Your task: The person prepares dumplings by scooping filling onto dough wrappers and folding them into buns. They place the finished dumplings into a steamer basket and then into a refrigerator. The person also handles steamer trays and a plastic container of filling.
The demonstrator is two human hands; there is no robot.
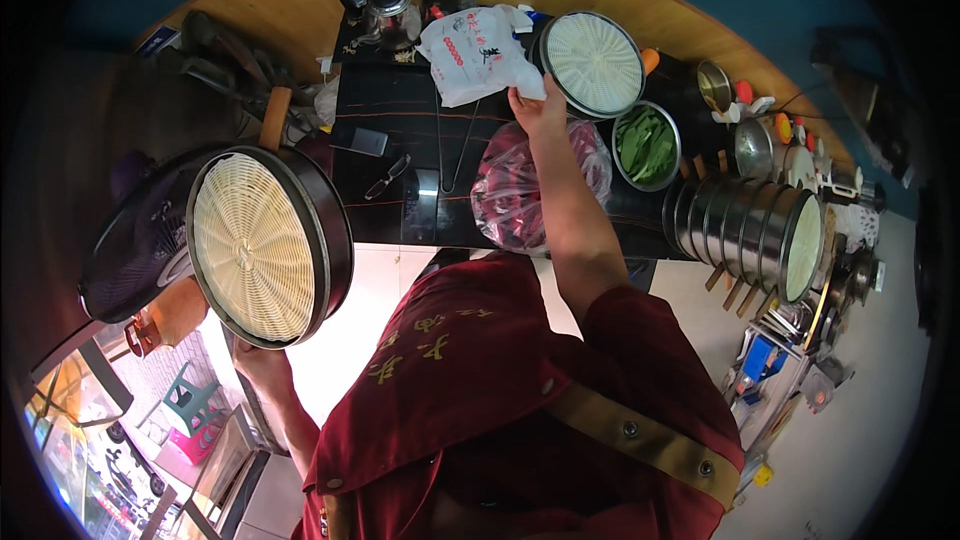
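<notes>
My left hand (262, 371) is at the lower rim of a round dark-walled steamer tier (337, 232) and holds it on edge. A pale woven mat (251, 247) lines its face, and a wooden handle (276, 118) sticks out at the top. My right hand (538, 111) reaches across the black table (382, 97) and grips the lower corner of a white printed plastic bag (472, 52). Right beside those fingers lies another round steamer tier (592, 64) with a woven mat. Under my right forearm is a clear plastic bag with dark red contents (510, 187).
A metal bowl of cut green leaves (646, 146) stands right of the clear bag. Several steamer tiers (742, 229) are stacked further right. Eyeglasses (388, 177), a phone (360, 141) and a kettle (394, 15) are on the table. A black fan (142, 240) stands behind the held tier.
</notes>
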